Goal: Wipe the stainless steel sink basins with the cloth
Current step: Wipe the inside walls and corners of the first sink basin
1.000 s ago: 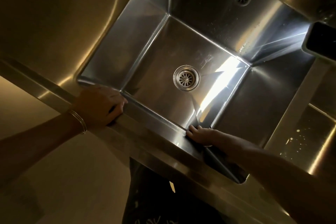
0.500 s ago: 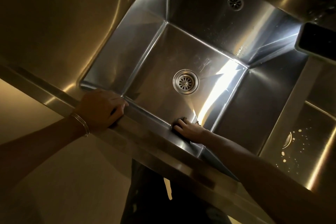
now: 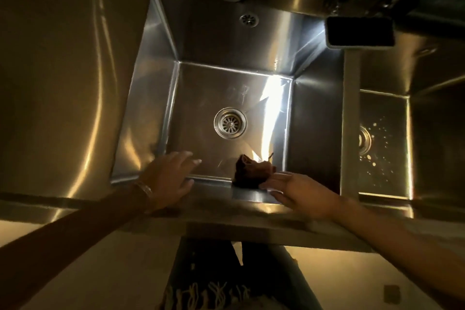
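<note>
Main basin point(image 3: 151, 108): square and deep, of brushed stainless steel; a bright glare is seen on the floor and right wall; a round drain strainer point(image 3: 230, 123) is set mid-floor.
Second basin point(image 3: 385, 113): seen only in part at the right; its floor is speckled with pale spots.
Cloth point(image 3: 253, 171): dark brown and crumpled; laid in the main basin's near right corner, against the near wall.

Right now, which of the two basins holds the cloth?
The left basin: the dark cloth lies at its near right corner, by the right hand. The right basin shows pale specks, no cloth.
</note>
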The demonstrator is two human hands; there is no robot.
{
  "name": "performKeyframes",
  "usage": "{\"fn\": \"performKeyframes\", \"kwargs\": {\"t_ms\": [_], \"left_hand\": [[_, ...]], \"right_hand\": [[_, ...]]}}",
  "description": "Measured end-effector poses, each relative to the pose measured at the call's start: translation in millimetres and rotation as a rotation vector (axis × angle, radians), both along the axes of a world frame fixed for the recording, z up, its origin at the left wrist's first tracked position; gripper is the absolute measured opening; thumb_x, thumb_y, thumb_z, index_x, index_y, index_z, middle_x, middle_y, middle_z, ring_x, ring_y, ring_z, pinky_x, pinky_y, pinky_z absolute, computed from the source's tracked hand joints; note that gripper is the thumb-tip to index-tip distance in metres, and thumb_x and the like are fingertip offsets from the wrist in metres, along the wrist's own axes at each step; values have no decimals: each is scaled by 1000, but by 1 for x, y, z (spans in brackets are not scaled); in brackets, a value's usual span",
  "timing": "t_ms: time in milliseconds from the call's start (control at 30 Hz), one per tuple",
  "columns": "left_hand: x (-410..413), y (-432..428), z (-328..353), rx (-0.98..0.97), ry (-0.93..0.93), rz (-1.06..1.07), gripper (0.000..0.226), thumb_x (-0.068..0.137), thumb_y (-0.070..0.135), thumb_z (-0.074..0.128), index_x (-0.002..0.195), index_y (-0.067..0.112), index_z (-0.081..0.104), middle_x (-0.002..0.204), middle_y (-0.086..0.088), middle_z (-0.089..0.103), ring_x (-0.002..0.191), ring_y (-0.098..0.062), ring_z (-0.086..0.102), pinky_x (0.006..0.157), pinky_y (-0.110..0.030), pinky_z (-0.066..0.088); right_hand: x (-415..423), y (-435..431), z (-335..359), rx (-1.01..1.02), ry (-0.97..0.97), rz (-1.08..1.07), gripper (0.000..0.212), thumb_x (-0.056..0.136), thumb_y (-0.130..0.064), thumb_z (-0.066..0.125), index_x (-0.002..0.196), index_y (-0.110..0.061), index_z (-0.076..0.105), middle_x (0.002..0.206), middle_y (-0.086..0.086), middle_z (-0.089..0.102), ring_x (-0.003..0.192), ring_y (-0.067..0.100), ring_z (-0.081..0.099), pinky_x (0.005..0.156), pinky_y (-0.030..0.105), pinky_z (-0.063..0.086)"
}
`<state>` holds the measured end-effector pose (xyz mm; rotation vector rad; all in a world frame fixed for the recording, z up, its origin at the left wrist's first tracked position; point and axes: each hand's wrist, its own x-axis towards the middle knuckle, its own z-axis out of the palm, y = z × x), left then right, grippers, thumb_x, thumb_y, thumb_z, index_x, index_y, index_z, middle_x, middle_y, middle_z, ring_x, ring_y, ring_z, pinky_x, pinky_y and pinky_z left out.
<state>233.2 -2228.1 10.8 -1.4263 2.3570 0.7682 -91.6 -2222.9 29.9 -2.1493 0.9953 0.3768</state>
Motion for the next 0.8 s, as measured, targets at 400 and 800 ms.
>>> {"fn": "performKeyframes", "kwargs": {"t_ms": [400, 800], "left_hand": [[-140, -47, -124, -34, -2, -867, 70, 89, 25, 56, 147, 31, 18, 156, -2, 10, 142, -26, 15, 111, -40, 30], [-177, -37, -224, -123, 10, -973, 64, 91, 9, 50, 145, 27, 21, 154, -11, 16, 140, -39, 12, 112, -49, 25]], "right_hand": [[-41, 70, 16, -298, 44, -3, 58, 93, -46, 39, 142, -18, 32, 131, 8, 58, 118, 22, 57, 101, 40, 45], [-69, 51, -17, -295, -144, 51, 61, 90, -58, 41, 142, -27, 35, 114, 5, 64, 109, 19, 57, 100, 40, 37]]}}
